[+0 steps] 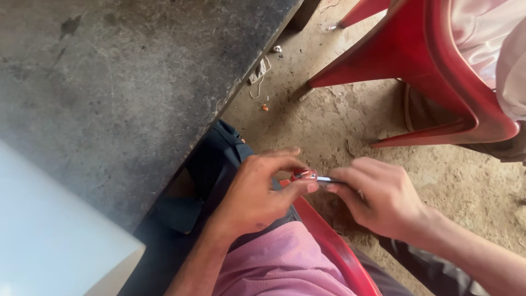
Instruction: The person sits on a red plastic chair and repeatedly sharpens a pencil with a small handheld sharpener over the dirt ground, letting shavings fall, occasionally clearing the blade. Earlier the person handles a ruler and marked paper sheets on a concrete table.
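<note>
Two hands meet over the lap: left hand (257, 192) pinches a small red-and-silver metal piece (307, 175), right hand (372, 200) pinches its thin silvery end (327, 179), possibly a blade, beside the grey stone table (120, 98).

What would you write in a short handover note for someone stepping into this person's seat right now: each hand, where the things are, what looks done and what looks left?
Left hand: fingertips pinch a small red part over the lap.
Right hand: grips a thin metal piece that meets the red part end to end.
Both are held above the red chair seat, beside the dark table; a second red chair stands on the dirt floor.
Done: both pieces in hand and touching.
Left: whether they are being joined or pulled apart cannot be told; too small to see.
</note>
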The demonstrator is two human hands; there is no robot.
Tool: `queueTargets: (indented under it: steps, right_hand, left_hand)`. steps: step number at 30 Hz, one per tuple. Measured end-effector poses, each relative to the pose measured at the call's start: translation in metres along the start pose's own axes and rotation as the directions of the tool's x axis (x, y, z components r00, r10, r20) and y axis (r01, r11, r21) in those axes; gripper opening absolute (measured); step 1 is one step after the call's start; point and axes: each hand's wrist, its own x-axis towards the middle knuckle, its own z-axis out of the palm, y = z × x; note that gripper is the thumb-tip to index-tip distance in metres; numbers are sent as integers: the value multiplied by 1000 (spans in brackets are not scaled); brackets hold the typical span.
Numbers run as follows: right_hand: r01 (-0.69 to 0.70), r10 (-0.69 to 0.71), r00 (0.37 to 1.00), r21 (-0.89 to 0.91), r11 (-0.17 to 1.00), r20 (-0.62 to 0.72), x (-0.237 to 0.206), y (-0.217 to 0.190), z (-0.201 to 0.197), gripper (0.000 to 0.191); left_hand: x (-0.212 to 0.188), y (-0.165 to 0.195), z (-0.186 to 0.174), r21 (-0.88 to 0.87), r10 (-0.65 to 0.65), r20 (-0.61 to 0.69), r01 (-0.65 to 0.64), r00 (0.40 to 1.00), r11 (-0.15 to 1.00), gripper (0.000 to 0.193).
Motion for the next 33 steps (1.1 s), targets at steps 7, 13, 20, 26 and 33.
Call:
queueTargets:
  steps: [7,13,20,26,33]
  right_hand:
    - [-392,283,913,436,810,294,-5,11,4,22]
    - [-226,182,972,374,899,150,1,8,3,20]
    - [12,-12,1000,-108,994,-3,-8,4,2,18]
    - [-470,375,877,369,802,301,-8,14,7,13]
    - [31,-33,999,-145,989,-11,-14,4,2,20]
  left_hand:
    - [-3,4,4,53,98,11,-98,995,994,25]
    - [2,5,-5,118,43,50,-49,998,992,22]
    - [0,-5,4,-5,16,-6,-16,1000,1000,26]
    - [-4,-2,9,156,136,58,-144,989,977,22]
    - [4,5,1,-24,-339,134,345,931,938,27]
